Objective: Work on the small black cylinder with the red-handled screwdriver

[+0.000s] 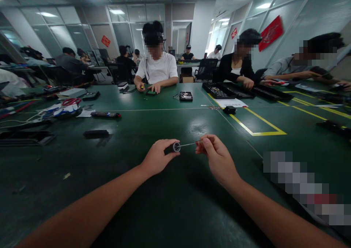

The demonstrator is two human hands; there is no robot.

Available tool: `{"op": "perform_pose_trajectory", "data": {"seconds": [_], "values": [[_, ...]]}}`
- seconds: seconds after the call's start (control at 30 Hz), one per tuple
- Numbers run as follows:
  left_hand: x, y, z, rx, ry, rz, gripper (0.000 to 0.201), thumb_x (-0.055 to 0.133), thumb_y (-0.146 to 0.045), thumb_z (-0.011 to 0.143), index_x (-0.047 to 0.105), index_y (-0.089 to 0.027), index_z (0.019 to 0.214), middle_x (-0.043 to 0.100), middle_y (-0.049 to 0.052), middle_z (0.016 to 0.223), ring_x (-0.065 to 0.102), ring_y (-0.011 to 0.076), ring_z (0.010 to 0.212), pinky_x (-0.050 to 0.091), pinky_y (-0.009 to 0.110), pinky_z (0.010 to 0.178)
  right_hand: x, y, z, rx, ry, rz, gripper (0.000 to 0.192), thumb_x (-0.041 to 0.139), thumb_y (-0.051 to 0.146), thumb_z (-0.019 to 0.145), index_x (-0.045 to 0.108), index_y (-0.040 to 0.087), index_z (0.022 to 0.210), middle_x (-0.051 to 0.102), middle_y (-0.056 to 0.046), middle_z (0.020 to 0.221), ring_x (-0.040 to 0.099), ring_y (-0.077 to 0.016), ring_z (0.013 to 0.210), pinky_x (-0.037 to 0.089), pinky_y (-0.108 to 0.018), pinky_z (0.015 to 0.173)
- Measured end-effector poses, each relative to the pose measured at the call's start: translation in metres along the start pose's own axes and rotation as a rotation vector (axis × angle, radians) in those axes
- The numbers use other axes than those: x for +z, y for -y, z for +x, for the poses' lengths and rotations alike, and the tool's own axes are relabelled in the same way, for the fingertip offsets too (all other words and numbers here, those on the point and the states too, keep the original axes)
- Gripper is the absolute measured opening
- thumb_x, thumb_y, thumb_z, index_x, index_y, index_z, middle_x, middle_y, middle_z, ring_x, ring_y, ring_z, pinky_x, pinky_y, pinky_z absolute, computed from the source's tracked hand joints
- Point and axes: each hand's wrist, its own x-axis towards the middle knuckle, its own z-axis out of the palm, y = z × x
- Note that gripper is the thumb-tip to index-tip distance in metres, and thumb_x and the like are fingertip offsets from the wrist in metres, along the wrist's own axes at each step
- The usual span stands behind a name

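Observation:
My left hand (157, 156) grips a small dark cylinder (174, 147) with a pale round end, held above the green table (153, 123). My right hand (216, 156) pinches a thin metal rod (189, 144) whose tip points into the end of the cylinder. Both hands hover close together over the table's middle, a little above its surface. The rod's handle end is hidden in my right fingers.
A flat black block (95, 133) lies to the left, a black marker-like tool (105, 114) beyond it. Black trays (233, 90) and yellow floor-tape lines (257, 125) sit at the right. A phone-like device (185, 96) lies mid-table. Several people sit at the far side.

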Motion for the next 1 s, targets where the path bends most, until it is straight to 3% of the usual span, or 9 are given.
{"op": "perform_pose_trajectory", "data": {"seconds": [0.23, 0.37, 0.5, 0.63, 0.73, 0.87, 0.93, 1.0], "values": [[0.001, 0.002, 0.000, -0.018, 0.007, 0.004, 0.037, 0.076, -0.023, 0.087, 0.068, -0.025, 0.122, 0.072, 0.002, 0.118, 0.064, 0.0218, 0.112, 0.046, 0.039, 0.100, -0.003, 0.008, -0.007, -0.074, 0.148, -0.089, 0.021, 0.057, 0.044, 0.098, 0.062, 0.025, 0.106, 0.059, 0.003, 0.071, 0.057, -0.0156, 0.064, 0.047, -0.029, 0.059], [0.003, 0.006, 0.000, -0.021, 0.021, 0.009, 0.033, 0.075, -0.024, 0.087, 0.069, -0.026, 0.120, 0.072, 0.002, 0.118, 0.065, 0.0224, 0.111, 0.047, 0.039, 0.098, -0.004, 0.013, -0.013, -0.126, 0.200, -0.213, 0.030, 0.050, 0.047, 0.101, 0.069, 0.024, 0.096, 0.060, 0.000, 0.072, 0.056, -0.0160, 0.065, 0.045, -0.030, 0.060], [0.004, 0.006, -0.001, -0.013, 0.009, 0.006, 0.033, 0.075, -0.025, 0.087, 0.069, -0.027, 0.120, 0.072, 0.002, 0.117, 0.065, 0.0225, 0.110, 0.047, 0.039, 0.098, -0.004, 0.012, -0.017, -0.130, 0.163, -0.299, 0.022, 0.057, 0.042, 0.098, 0.068, 0.025, 0.107, 0.069, -0.003, 0.088, 0.063, -0.0190, 0.077, 0.049, -0.033, 0.069], [0.003, 0.003, -0.001, -0.003, -0.004, 0.060, 0.033, 0.075, -0.027, 0.087, 0.069, -0.027, 0.120, 0.073, 0.002, 0.111, 0.066, 0.0227, 0.104, 0.048, 0.042, 0.098, 0.000, 0.009, -0.014, -0.106, 0.074, -0.174, 0.019, 0.060, 0.042, 0.096, 0.067, 0.025, 0.103, 0.069, -0.003, 0.088, 0.065, -0.0199, 0.082, 0.051, -0.035, 0.076], [0.002, 0.001, 0.001, 0.050, -0.049, 0.111, 0.035, 0.074, -0.029, 0.088, 0.068, -0.027, 0.122, 0.073, 0.003, 0.112, 0.065, 0.0224, 0.106, 0.044, 0.046, 0.105, 0.003, 0.007, -0.005, 0.050, -0.038, 0.055, 0.017, 0.064, 0.040, 0.092, 0.067, 0.024, 0.096, 0.068, -0.002, 0.084, 0.063, -0.0187, 0.077, 0.052, -0.035, 0.076], [0.000, 0.002, 0.005, 0.083, -0.109, 0.221, 0.035, 0.074, -0.028, 0.088, 0.067, -0.028, 0.122, 0.072, 0.002, 0.118, 0.063, 0.0230, 0.114, 0.025, 0.057, 0.119, 0.001, 0.005, 0.006, 0.571, -0.085, 0.454, 0.016, 0.066, 0.033, 0.088, 0.066, 0.019, 0.081, 0.060, 0.000, 0.070, 0.058, -0.0151, 0.063, 0.053, -0.032, 0.065], [-0.001, 0.004, 0.006, 0.032, -0.099, 0.232, 0.036, 0.076, -0.028, 0.087, 0.068, -0.028, 0.122, 0.072, 0.002, 0.117, 0.064, 0.0234, 0.114, 0.024, 0.059, 0.119, 0.000, 0.004, 0.008, 0.605, -0.099, 0.503, 0.015, 0.068, 0.032, 0.087, 0.067, 0.019, 0.079, 0.060, 0.000, 0.068, 0.056, -0.0137, 0.062, 0.052, -0.029, 0.063], [-0.001, 0.005, 0.006, -0.015, -0.082, 0.214, 0.037, 0.076, -0.029, 0.087, 0.067, -0.028, 0.122, 0.072, 0.002, 0.118, 0.064, 0.0236, 0.114, 0.024, 0.060, 0.118, -0.001, 0.003, 0.007, 0.475, -0.119, 0.479, 0.016, 0.074, 0.034, 0.083, 0.068, 0.019, 0.083, 0.063, 0.000, 0.072, 0.057, -0.0136, 0.066, 0.052, -0.028, 0.063]]}}
